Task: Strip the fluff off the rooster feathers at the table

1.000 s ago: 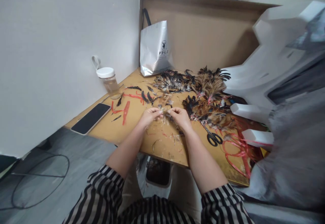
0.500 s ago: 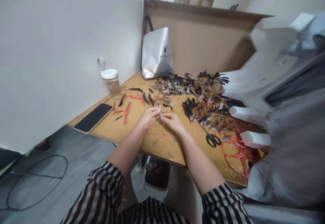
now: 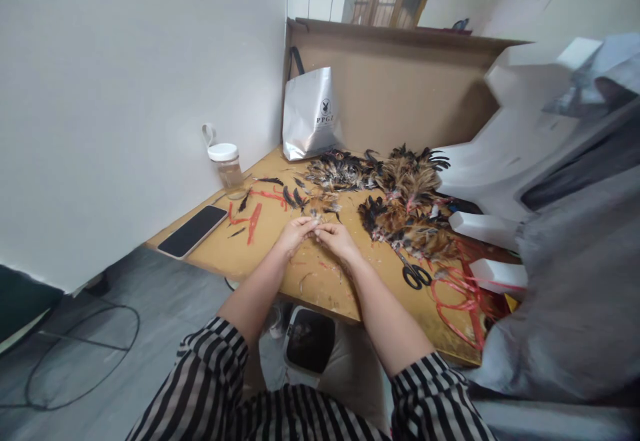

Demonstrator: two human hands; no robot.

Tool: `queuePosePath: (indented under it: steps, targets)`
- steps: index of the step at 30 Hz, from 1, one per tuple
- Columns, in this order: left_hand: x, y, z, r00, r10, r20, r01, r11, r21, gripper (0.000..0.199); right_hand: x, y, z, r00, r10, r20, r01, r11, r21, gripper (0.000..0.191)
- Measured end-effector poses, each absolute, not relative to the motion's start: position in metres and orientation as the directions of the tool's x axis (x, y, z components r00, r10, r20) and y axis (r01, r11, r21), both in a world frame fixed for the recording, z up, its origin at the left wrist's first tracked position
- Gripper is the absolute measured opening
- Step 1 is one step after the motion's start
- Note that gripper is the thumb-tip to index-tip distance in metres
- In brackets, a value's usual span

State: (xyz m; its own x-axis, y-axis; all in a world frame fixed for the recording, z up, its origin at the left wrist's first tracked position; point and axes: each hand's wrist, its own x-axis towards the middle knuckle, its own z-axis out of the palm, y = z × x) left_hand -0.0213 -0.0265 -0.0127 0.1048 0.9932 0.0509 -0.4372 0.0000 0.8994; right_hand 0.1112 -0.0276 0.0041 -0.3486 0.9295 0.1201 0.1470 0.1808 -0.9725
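Note:
My left hand (image 3: pixel 299 233) and my right hand (image 3: pixel 336 238) meet over the middle of the table, thumbs and fingertips pinched together. What they pinch is too small and too hidden to make out. Just beyond the fingertips is a small tuft of brown feathers (image 3: pixel 323 204), with a few dark curved feathers (image 3: pixel 294 196) to its left. Right of my right hand lies a bundle of brown and black feathers (image 3: pixel 410 231). Black-handled scissors (image 3: pixel 416 276) rest at its near edge, blades partly under it.
Farther back are more feather bundles (image 3: pixel 407 171) and a silver bag (image 3: pixel 309 114) before a cardboard panel (image 3: pixel 400 74). A phone (image 3: pixel 193 230), a lidded jar (image 3: pixel 230 171) and red strips (image 3: pixel 254 222) are at left. Red ribbon (image 3: pixel 463 298) tangles near white foam (image 3: pixel 497 274). A bin (image 3: pixel 311 340) stands below.
The view has shifted slightly, so the table's things sit a little differently in the picture. Both hands stay pinched together in about the same place.

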Motion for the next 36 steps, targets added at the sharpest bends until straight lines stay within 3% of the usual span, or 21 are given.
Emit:
queuePosePath:
  steps: [4,8,16,25,28,31,36]
  targets:
    - [-0.027,-0.024,-0.017,0.05,0.999,0.018,-0.466,0.007,0.885,0.025,0.122,-0.022,0.005,-0.266,0.956,0.126,0.194,0.181,-0.964,0.028]
    - [-0.03,-0.023,-0.019,0.051,0.999,0.003,-0.524,0.025,0.851,0.021,0.138,-0.015,0.007,-0.195,0.974,0.117,0.346,0.18,-0.921,0.025]
    - [-0.031,-0.024,-0.018,0.074,0.997,0.007,-0.575,0.037,0.817,0.016,0.143,-0.006,0.001,-0.291,0.953,0.083,0.675,0.266,-0.688,0.019]
    - [-0.031,-0.026,-0.014,0.095,0.995,0.0,-0.613,0.059,0.788,0.013,0.129,-0.012,0.014,-0.285,0.958,0.04,0.815,0.265,-0.515,0.014]
    - [-0.031,-0.025,-0.015,0.107,0.994,0.001,-0.612,0.065,0.788,0.014,0.128,-0.01,0.005,-0.264,0.961,0.085,0.794,0.266,-0.547,0.011]
    - [-0.031,-0.023,-0.016,0.119,0.993,0.012,-0.607,0.063,0.792,0.015,0.131,-0.006,-0.007,-0.253,0.964,0.082,0.7,0.241,-0.673,0.016]
    - [-0.029,-0.022,-0.016,0.138,0.99,0.007,-0.585,0.076,0.808,0.015,0.139,-0.004,-0.007,-0.175,0.984,0.014,0.355,0.077,-0.932,0.019]
